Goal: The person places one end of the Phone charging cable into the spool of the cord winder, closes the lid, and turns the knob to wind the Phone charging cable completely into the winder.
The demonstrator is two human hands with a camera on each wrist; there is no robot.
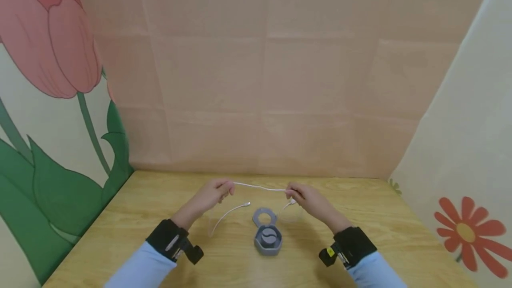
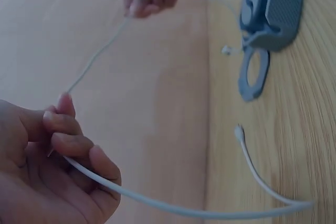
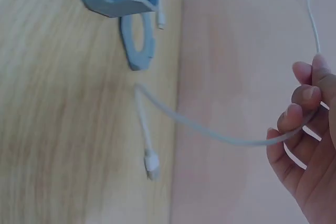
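A thin white cable is stretched between my two hands above a wooden table. My left hand pinches it near one end; that end droops in a loop to a connector. In the left wrist view the left hand curls its fingers round the cable. My right hand pinches the other part, with a short tail hanging under it. The right wrist view shows the right hand with the cable across its fingertips. A grey hexagonal case with its ring lid open lies between the hands.
A pink cloth backdrop closes the table's far edge. A panel with a painted tulip stands on the left, and a pale panel with a red flower on the right. Both wrists wear black bands.
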